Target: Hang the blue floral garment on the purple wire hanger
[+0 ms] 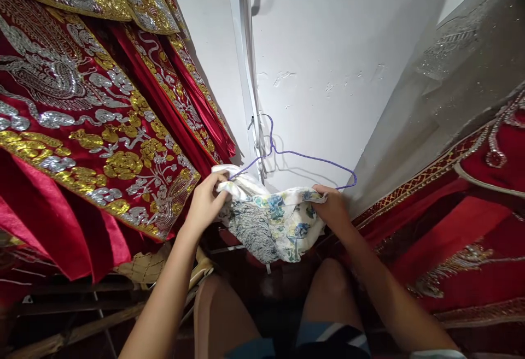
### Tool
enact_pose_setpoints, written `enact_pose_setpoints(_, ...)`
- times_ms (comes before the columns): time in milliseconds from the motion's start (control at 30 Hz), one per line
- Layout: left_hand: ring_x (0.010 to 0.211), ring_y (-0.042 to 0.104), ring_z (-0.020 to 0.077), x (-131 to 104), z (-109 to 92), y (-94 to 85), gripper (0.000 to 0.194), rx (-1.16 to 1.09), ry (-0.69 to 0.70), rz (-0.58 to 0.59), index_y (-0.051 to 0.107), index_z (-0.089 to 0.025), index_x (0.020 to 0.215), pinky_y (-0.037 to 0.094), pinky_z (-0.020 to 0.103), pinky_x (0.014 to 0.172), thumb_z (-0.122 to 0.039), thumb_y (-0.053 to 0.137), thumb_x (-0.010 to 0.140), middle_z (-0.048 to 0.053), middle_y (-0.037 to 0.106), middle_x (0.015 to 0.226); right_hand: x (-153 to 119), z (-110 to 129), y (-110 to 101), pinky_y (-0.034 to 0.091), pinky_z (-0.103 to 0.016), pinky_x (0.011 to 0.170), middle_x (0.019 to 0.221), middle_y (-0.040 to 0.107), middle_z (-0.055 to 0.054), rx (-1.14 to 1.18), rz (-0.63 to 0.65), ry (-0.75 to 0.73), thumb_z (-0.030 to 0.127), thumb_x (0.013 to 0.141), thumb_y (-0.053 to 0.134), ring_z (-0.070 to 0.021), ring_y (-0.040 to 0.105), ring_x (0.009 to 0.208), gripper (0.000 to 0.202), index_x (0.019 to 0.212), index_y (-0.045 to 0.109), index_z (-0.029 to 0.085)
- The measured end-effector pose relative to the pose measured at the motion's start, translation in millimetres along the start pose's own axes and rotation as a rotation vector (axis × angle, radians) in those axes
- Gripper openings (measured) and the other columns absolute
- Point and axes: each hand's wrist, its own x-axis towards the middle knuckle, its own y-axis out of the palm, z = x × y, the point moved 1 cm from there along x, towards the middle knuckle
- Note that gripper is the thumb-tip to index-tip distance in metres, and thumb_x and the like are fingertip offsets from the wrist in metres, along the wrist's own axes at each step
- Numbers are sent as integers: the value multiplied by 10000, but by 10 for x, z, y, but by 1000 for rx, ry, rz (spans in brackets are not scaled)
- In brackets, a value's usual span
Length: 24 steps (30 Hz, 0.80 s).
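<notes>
A purple wire hanger [314, 158] is hooked at a metal strip on the wall, and its lower part goes behind a white garment with blue flowers [283, 217]. The garment has a gathered grey section on its left half. My left hand [209, 198] pinches the garment's top edge near the hanger's left arm. At the other side, my right hand [331, 206] grips the top edge below the hanger's right end, which sticks out past the cloth. Whether the fingers also touch the hanger I cannot tell.
Red cloths with gold and silver sequins [123, 165] hang at the left. More red beaded fabric [463, 228] is at the right. A white wall [328, 47] with a metal strip [241, 42] stands ahead. Wooden or bamboo bars [102, 318] lie low at the left.
</notes>
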Motion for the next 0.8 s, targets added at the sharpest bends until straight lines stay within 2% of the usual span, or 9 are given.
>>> enact_pose_setpoints(133,1084,644,217,104,-38,125,395,-79,58,9,581,-186,1300,476,336,966,-221,439,933,78,686,1182,-153,-9,-50,453,-288,652,797,680,-37,87,2,-76,259,771,575,-208,615,755,92,764,654,212)
enact_pose_setpoints(200,1075,636,216,106,-20,155,392,-60,89,7,634,-184,1255,477,335,953,-204,387,951,83,683,1151,-206,-43,-159,497,-316,715,940,720,-74,113,-133,-75,275,768,632,-234,654,822,289,1046,687,215)
enact_pose_setpoints(300,1071,624,227,74,-14,178,381,-20,107,31,665,-184,1194,478,353,947,-210,359,969,91,677,1127,-111,-131,-356,497,-300,626,828,701,-30,149,-233,20,263,714,702,-194,618,640,876,1520,364,213)
enact_pose_setpoints(367,1085,617,231,52,-31,186,369,-11,122,32,651,-189,1204,471,362,959,-222,358,983,91,674,1138,79,-193,-472,476,-278,583,752,673,3,124,-216,81,245,676,720,-171,581,577,1068,1601,189,186)
enact_pose_setpoints(433,1091,614,233,41,-45,185,343,-14,132,28,646,-193,1186,467,361,960,-247,365,996,88,673,1134,296,-236,-562,460,-270,583,719,654,1,22,-189,108,224,656,708,-171,576,599,946,1541,377,166)
enact_pose_setpoints(500,1072,614,236,46,-38,165,316,-7,118,15,644,-194,1161,470,365,954,-288,388,1001,88,668,1110,444,-247,-626,448,-267,588,686,638,-7,-59,-134,98,226,674,668,-182,579,645,614,1284,660,162)
enact_pose_setpoints(600,1100,589,248,78,38,83,295,28,83,-72,656,-193,1128,462,388,990,-353,459,978,99,622,1127,415,-205,-698,456,-273,586,650,643,-18,-10,130,61,304,754,641,-204,586,680,193,833,756,170)
enact_pose_setpoints(700,1133,576,256,124,176,-11,345,26,5,-174,645,-189,1166,454,398,1016,-421,545,931,110,593,1202,174,-119,-807,532,-342,649,724,709,-46,202,444,145,407,757,736,-256,638,724,220,755,740,187)
enact_pose_setpoints(800,973,623,228,146,290,-20,401,-69,-122,-112,632,-179,1181,490,346,895,-474,553,922,81,662,1078,9,-28,-905,582,-433,692,827,748,-92,400,488,305,498,693,827,-327,699,796,341,874,770,214)
